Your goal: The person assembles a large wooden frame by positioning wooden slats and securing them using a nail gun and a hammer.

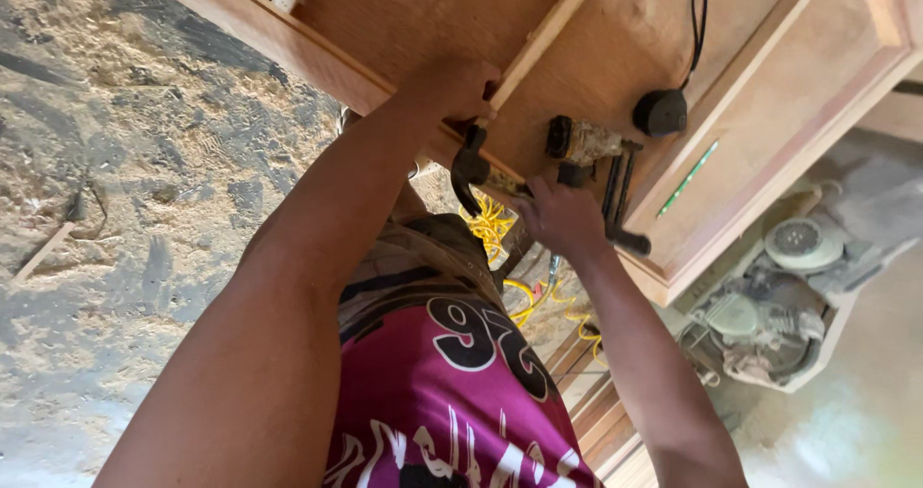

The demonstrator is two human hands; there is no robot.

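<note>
Head view: wooden cabinet panel (769, 94) fills the top, sawdust floor (125, 161) on one side. Left hand (450, 86) presses a thin wood strip (548, 31), fingers curled together. Right hand (562, 217) grips a claw hammer (473, 169), its handle running diagonally along the panel edge. Nail gun (582, 144) and black tape measure (661, 111) lie just beyond.

black tape measure (661, 111), yellow hose (495, 224), dusty power sander (769, 315), sawdust-covered floor (125, 151)
</note>
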